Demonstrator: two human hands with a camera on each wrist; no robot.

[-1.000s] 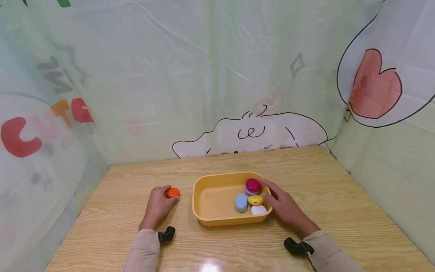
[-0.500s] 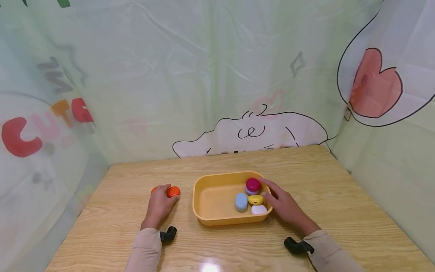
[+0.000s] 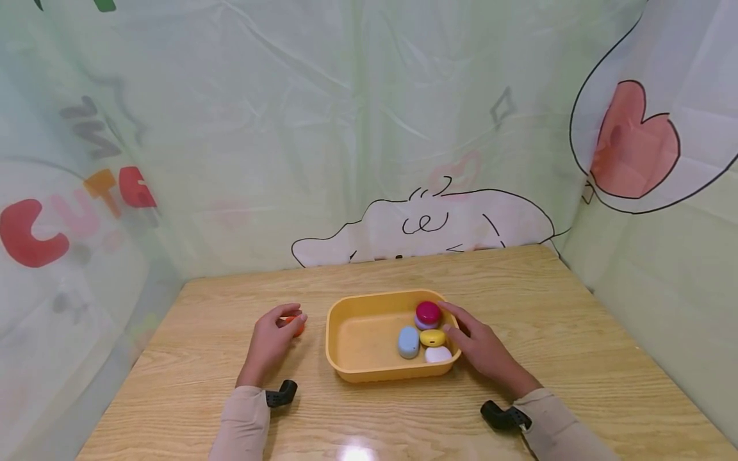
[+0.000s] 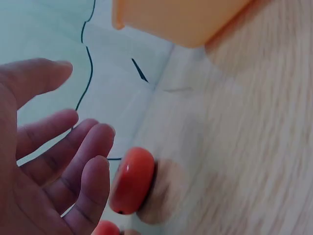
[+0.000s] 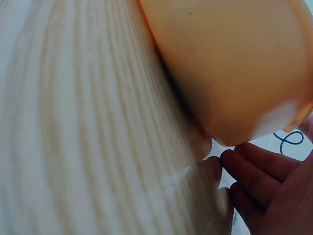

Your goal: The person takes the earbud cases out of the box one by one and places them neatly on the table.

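Note:
My left hand (image 3: pixel 272 336) hovers over the left of the table, fingers loosely bent and thumb apart. Just beyond its fingertips in the left wrist view is a glossy orange-red rounded case (image 4: pixel 133 180); part of a second red case (image 4: pixel 106 228) shows below. In the head view the hand covers most of them. My right hand (image 3: pixel 487 351) holds the right end of a yellow-orange plastic tray (image 3: pixel 369 376), thumb over the rim, other fingers along the outer wall (image 5: pixel 234 73). Inside lie rounded cases: light blue (image 3: pixel 409 342), yellow (image 3: pixel 432 337), white (image 3: pixel 438 355) and magenta (image 3: pixel 428 312) atop lilac (image 3: pixel 425 324).
The wooden table (image 3: pixel 369 422) runs up to a patterned curtain (image 3: pixel 369 141) at the back and both sides. The cases gather in the tray's right half. Black camera mounts (image 3: pixel 281 394) sit on both wrists.
My left hand has risen a little, its fingers and thumb now off the orange-red cases, and it hides the left one. My right hand and the tray stay in place.

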